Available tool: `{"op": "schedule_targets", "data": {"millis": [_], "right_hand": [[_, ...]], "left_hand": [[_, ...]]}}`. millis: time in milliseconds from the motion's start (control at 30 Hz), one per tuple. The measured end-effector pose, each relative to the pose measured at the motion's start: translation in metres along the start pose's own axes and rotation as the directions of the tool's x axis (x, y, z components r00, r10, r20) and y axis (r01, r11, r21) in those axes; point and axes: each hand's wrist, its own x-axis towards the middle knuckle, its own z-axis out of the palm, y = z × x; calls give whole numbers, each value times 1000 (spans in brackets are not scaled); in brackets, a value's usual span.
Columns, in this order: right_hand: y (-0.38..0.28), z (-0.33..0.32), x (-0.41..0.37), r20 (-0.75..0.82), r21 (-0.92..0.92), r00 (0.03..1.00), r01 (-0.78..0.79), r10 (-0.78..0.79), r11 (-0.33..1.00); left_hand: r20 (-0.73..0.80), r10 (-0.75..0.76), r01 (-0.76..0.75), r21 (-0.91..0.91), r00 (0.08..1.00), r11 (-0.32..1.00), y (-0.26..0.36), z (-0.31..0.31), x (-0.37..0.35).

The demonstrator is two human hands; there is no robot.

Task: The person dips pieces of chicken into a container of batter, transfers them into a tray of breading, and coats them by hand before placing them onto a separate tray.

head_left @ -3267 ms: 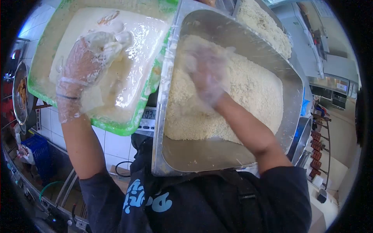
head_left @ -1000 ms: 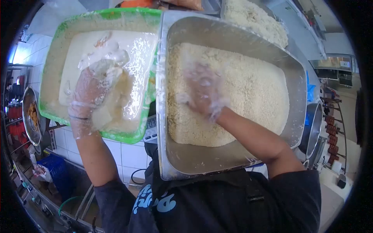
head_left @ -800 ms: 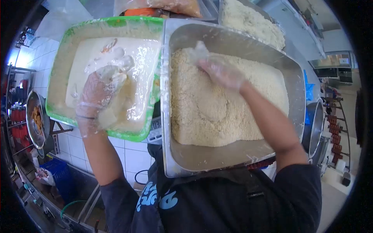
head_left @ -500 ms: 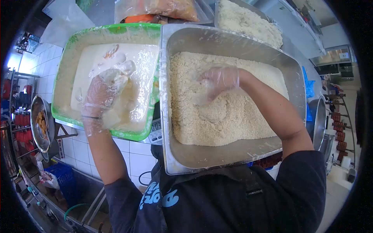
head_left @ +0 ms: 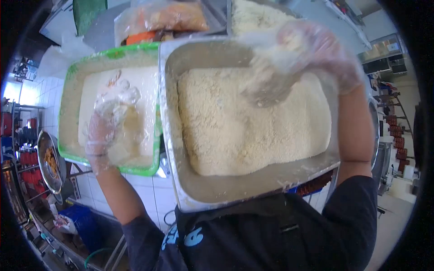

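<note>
My left hand (head_left: 101,128), in a clear plastic glove, is down in the pale liquid batter (head_left: 90,97) of the green-rimmed tub (head_left: 63,122). Batter coats its fingers, so their grip is hidden. Batter-covered lumps (head_left: 129,93) lie just beyond its fingertips. Above the far right of a deep steel pan (head_left: 203,192) is my right hand (head_left: 312,54), also gloved and smeared by motion. Its fingers are closed around a flour-coated piece (head_left: 289,43) whose kind I cannot make out. A blurred clump of flour (head_left: 266,86) drops below it toward the flour (head_left: 226,140) in the pan.
Behind the pan stands another tray of pale flour (head_left: 257,18). A plastic bag of orange food (head_left: 172,18) lies behind the tub. At far left, a metal bowl (head_left: 56,180) holds browned food. A blue crate (head_left: 81,223) stands on the lower left.
My right hand has risen from the flour and swung up and right, with flour falling from it. My left hand stays in the batter. The view has shifted slightly.
</note>
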Motion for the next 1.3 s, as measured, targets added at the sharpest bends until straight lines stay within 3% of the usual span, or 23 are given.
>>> {"op": "schedule_targets", "data": {"millis": [67, 133, 300, 400, 433, 500, 600, 700, 800, 833, 867, 900, 967, 1033, 1067, 1200, 1233, 1267, 1300], "right_hand": [[-12, -48, 2, -164, -325, 969, 126, -187, 937], [-23, -82, 10, -202, -554, 952, 82, -229, 828], [-40, -133, 55, -181, -855, 979, -107, -98, 507], [-24, -154, 93, -195, -927, 981, -180, -13, 330], [-12, -160, 103, -235, -905, 972, -214, -11, 366], [52, -179, 132, -420, -733, 897, -247, -137, 633], [90, -169, 163, -331, -912, 901, -228, -282, 341], [187, -178, 186, -76, -994, 984, -87, -160, -66], [160, -135, 143, -161, -856, 981, -195, 112, 478], [153, -130, 137, -172, -950, 984, -152, -48, 272], [161, -147, 125, -229, -775, 967, -112, -111, 622], [165, -166, 112, -306, -490, 941, -23, -147, 872], [127, -159, 86, -477, -369, 869, -63, -130, 927], [134, -181, 46, -270, -796, 838, 83, -474, 600], [127, -173, 25, -300, -803, 826, 51, -478, 593], [108, -80, -62, -486, -535, 822, -13, -296, 845], [105, -56, -80, -493, -493, 825, -5, -275, 870], [104, -35, -92, -490, -467, 827, 19, -276, 884], [101, -15, -105, -492, -441, 825, 39, -277, 897]], "left_hand": [[-10, -17, 17, 22, 1000, 1000, -3, -1, -2], [-14, -57, 58, 44, 998, 997, -6, -2, -4], [3, -251, 248, 145, 968, 958, -7, -5, -13], [-72, -67, 73, 96, 995, 993, -39, 3, -19], [-71, -99, 107, 115, 993, 988, -26, 0, -16], [-66, -177, 184, 116, 982, 976, -3, -6, -16], [-44, -309, 309, 7, 950, 951, -51, 7, -27], [16, -248, 246, 92, 969, 965, -62, 4, -32], [5, -170, 166, 193, 985, 967, -76, 6, -42], [8, -180, 173, 230, 984, 958, -74, 4, -42], [5, -188, 180, 265, 982, 947, -70, 2, -40], [3, -196, 186, 299, 981, 936, -66, 0, -38], [-3, -200, 191, 319, 980, 928, -60, -1, -34], [-24, -140, 142, 244, 990, 959, -57, 3, -28], [-34, -88, 93, 200, 996, 975, -57, 3, -27], [-72, 182, -180, 21, 981, 983, -61, -21, -15], [8, 37, -38, 100, 999, 994, -47, -34, -12], [131, -250, 209, 266, 959, 941, -6, -50, -7], [201, -513, 392, 439, 834, 809, 36, -59, 13]]}}
